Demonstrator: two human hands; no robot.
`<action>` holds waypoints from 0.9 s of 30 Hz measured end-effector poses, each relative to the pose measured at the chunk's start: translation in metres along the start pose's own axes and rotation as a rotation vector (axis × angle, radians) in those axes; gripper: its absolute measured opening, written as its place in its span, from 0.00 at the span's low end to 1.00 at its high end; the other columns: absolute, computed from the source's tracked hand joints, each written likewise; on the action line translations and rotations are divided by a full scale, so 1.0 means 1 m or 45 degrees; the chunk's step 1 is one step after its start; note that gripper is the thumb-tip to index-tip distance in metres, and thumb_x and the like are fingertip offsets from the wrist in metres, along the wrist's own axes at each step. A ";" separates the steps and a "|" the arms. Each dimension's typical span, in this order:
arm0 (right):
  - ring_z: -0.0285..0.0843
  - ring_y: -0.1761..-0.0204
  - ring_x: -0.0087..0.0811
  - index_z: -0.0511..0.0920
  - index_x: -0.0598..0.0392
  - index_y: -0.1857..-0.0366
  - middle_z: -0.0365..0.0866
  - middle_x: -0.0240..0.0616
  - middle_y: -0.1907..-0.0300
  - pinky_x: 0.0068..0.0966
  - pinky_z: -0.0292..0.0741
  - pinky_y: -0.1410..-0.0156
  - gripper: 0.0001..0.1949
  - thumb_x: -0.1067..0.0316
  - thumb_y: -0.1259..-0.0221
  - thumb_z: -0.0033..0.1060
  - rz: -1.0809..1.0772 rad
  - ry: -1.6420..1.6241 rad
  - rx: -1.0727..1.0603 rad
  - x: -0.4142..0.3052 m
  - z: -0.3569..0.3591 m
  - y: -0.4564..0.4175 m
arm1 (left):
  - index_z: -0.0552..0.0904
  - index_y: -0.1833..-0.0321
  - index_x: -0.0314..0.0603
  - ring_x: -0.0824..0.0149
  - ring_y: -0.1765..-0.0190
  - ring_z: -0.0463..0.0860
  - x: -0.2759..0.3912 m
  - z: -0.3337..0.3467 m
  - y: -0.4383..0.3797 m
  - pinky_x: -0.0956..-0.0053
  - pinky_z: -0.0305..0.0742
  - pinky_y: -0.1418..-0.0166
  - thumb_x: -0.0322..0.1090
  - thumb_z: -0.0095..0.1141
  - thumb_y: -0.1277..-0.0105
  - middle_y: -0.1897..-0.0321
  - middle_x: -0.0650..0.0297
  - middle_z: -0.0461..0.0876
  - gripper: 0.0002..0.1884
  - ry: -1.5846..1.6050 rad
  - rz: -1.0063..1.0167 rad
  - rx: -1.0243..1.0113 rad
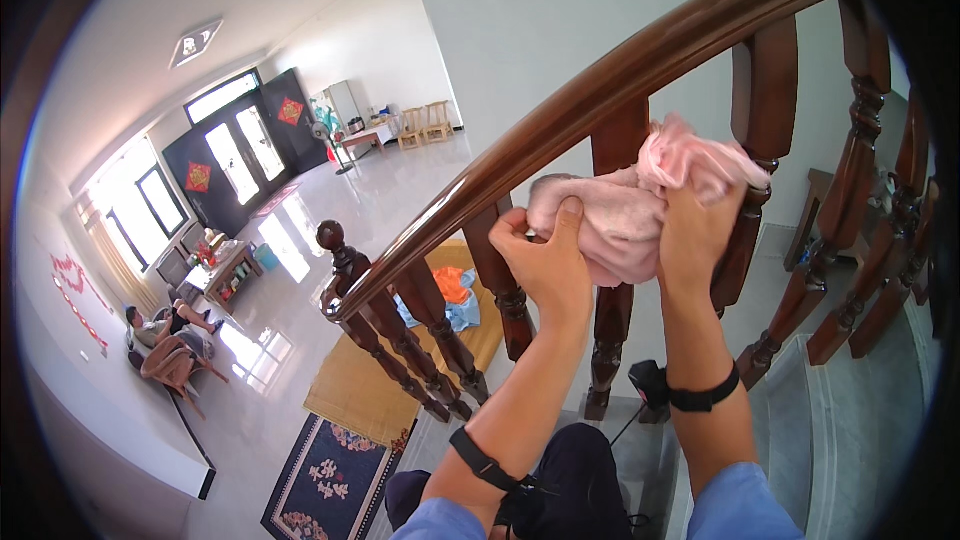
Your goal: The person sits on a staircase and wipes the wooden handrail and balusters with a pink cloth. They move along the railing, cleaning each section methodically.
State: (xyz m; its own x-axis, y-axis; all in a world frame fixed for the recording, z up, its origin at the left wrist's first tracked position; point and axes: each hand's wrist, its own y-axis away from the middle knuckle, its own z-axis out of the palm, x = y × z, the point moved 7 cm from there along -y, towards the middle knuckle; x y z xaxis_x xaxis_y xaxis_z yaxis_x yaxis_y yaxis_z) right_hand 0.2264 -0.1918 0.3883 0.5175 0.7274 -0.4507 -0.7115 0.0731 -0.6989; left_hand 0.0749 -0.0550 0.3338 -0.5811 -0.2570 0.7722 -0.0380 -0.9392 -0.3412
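Observation:
A crumpled pink cloth (619, 221) is held up in front of the balusters, with its fuzzy side showing on the left part. My left hand (551, 247) pinches its left end, thumb on the near face and fingers partly hidden behind. At the right, my right hand (697, 232) grips the bunched, smoother end of the cloth, which sticks up above the fist. Just behind both hands stand dark brown turned wooden balusters (615, 330). The glossy wooden handrail (570, 120) slants above them, rising to the right.
Grey stair steps (795, 405) lie below and to the right. Past the railing are a tan mat (360, 375) with blue and orange cloths (450, 289), and a dark patterned rug (330, 472). A seated person (161, 326), a low table (225, 274) and a standing fan (330, 139) are farther off.

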 end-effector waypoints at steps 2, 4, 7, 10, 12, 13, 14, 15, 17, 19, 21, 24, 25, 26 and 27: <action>0.72 0.27 0.37 0.66 0.63 0.27 0.74 0.44 0.31 0.32 0.67 0.21 0.35 0.62 0.31 0.76 0.190 0.030 0.002 0.005 0.018 -0.015 | 0.71 0.35 0.33 0.64 0.45 0.78 -0.012 0.002 0.000 0.71 0.76 0.39 0.37 0.76 0.30 0.38 0.52 0.75 0.30 0.147 -0.119 0.065; 0.77 0.34 0.33 0.70 0.65 0.29 0.78 0.42 0.35 0.30 0.73 0.27 0.26 0.69 0.26 0.65 0.152 0.242 0.065 -0.012 0.027 -0.022 | 0.70 0.31 0.30 0.61 0.43 0.79 -0.010 0.011 -0.002 0.70 0.76 0.37 0.41 0.73 0.27 0.35 0.50 0.75 0.32 0.117 -0.101 -0.076; 0.78 0.33 0.36 0.71 0.66 0.28 0.79 0.44 0.34 0.30 0.72 0.25 0.25 0.71 0.25 0.61 0.073 0.424 0.021 -0.021 0.029 -0.032 | 0.69 0.25 0.28 0.60 0.36 0.79 0.009 0.034 0.006 0.67 0.73 0.29 0.44 0.62 0.19 0.29 0.50 0.73 0.31 0.058 0.144 -0.345; 0.82 0.37 0.34 0.77 0.60 0.33 0.84 0.40 0.39 0.31 0.76 0.29 0.20 0.59 0.19 0.56 0.342 -0.276 -0.307 0.012 0.027 -0.045 | 0.63 0.20 0.24 0.46 0.27 0.73 0.063 0.062 0.043 0.58 0.63 0.20 0.55 0.54 0.17 0.25 0.40 0.70 0.39 -0.257 0.659 -0.425; 0.84 0.41 0.31 0.80 0.58 0.36 0.86 0.37 0.43 0.30 0.78 0.32 0.19 0.55 0.16 0.52 0.556 -0.732 -0.557 0.019 0.033 -0.044 | 0.68 0.25 0.27 0.56 0.30 0.74 0.038 0.069 0.024 0.63 0.64 0.22 0.55 0.53 0.16 0.29 0.47 0.74 0.35 -0.285 0.568 -0.521; 0.85 0.43 0.29 0.81 0.57 0.38 0.87 0.35 0.45 0.29 0.79 0.34 0.19 0.55 0.14 0.47 0.582 -0.803 -0.652 0.007 0.039 -0.043 | 0.71 0.27 0.29 0.61 0.31 0.75 0.026 0.070 0.013 0.66 0.65 0.23 0.56 0.53 0.15 0.31 0.51 0.76 0.33 -0.309 0.524 -0.562; 0.85 0.45 0.27 0.83 0.58 0.41 0.87 0.35 0.46 0.26 0.79 0.35 0.18 0.56 0.15 0.49 0.571 -0.671 -0.720 0.011 0.043 -0.040 | 0.73 0.30 0.29 0.62 0.35 0.77 0.020 0.074 0.004 0.67 0.69 0.26 0.56 0.54 0.16 0.35 0.51 0.79 0.32 -0.260 0.433 -0.604; 0.83 0.51 0.24 0.82 0.55 0.42 0.85 0.31 0.52 0.25 0.79 0.42 0.16 0.54 0.14 0.50 0.417 -0.361 -0.748 -0.002 0.053 -0.033 | 0.75 0.33 0.29 0.63 0.39 0.79 0.023 0.077 -0.003 0.68 0.72 0.30 0.57 0.56 0.17 0.38 0.52 0.81 0.31 -0.199 0.342 -0.645; 0.76 0.65 0.18 0.84 0.54 0.53 0.81 0.25 0.65 0.22 0.72 0.59 0.16 0.52 0.15 0.53 0.417 0.098 -0.627 0.043 0.033 -0.045 | 0.76 0.38 0.24 0.46 0.41 0.85 0.024 0.082 -0.008 0.61 0.76 0.33 0.61 0.60 0.23 0.44 0.40 0.85 0.36 -0.171 0.380 -0.643; 0.70 0.69 0.16 0.83 0.54 0.57 0.78 0.23 0.70 0.22 0.65 0.65 0.17 0.51 0.15 0.52 0.403 0.047 -0.456 0.033 0.039 -0.025 | 0.75 0.33 0.28 0.48 0.40 0.86 0.020 0.073 -0.011 0.60 0.77 0.34 0.60 0.61 0.23 0.41 0.40 0.85 0.36 -0.214 0.335 -0.726; 0.72 0.65 0.18 0.83 0.56 0.56 0.80 0.29 0.66 0.24 0.67 0.61 0.18 0.52 0.17 0.52 0.421 0.160 -0.512 0.031 0.030 -0.002 | 0.71 0.25 0.31 0.46 0.38 0.86 0.004 0.058 -0.006 0.58 0.77 0.32 0.57 0.59 0.23 0.39 0.40 0.84 0.37 -0.272 0.320 -0.741; 0.78 0.60 0.22 0.81 0.60 0.47 0.84 0.35 0.60 0.23 0.73 0.55 0.21 0.49 0.19 0.53 0.347 0.284 -0.590 0.052 -0.017 0.039 | 0.65 0.19 0.34 0.44 0.35 0.85 -0.054 0.032 0.018 0.57 0.76 0.30 0.54 0.56 0.23 0.36 0.40 0.83 0.39 -0.336 0.255 -0.835; 0.79 0.61 0.21 0.80 0.61 0.45 0.84 0.34 0.61 0.23 0.74 0.55 0.23 0.47 0.19 0.53 0.317 0.253 -0.535 0.064 -0.030 0.063 | 0.64 0.18 0.36 0.44 0.31 0.83 -0.080 0.015 0.024 0.58 0.75 0.28 0.52 0.54 0.23 0.33 0.41 0.81 0.38 -0.397 0.204 -0.858; 0.79 0.61 0.21 0.79 0.62 0.42 0.84 0.34 0.61 0.22 0.74 0.56 0.25 0.45 0.19 0.53 0.300 0.238 -0.478 0.076 -0.045 0.086 | 0.65 0.18 0.37 0.45 0.30 0.81 -0.093 0.001 0.038 0.59 0.74 0.27 0.51 0.53 0.23 0.30 0.44 0.80 0.37 -0.348 0.173 -0.897; 0.79 0.62 0.21 0.78 0.63 0.39 0.85 0.33 0.61 0.21 0.75 0.56 0.28 0.43 0.20 0.53 0.317 0.230 -0.443 0.086 -0.059 0.110 | 0.64 0.18 0.36 0.46 0.27 0.79 -0.112 -0.016 0.048 0.59 0.71 0.24 0.50 0.54 0.23 0.28 0.45 0.78 0.37 -0.375 0.090 -0.927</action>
State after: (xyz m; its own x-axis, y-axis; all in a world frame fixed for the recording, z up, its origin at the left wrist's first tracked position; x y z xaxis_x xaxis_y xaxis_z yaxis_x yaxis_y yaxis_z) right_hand 0.2215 -0.1615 0.2398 0.4475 0.5608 -0.6966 -0.6388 -0.3447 -0.6878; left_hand 0.1249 -0.0676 0.2223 -0.3669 -0.4560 0.8108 -0.5908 -0.5591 -0.5817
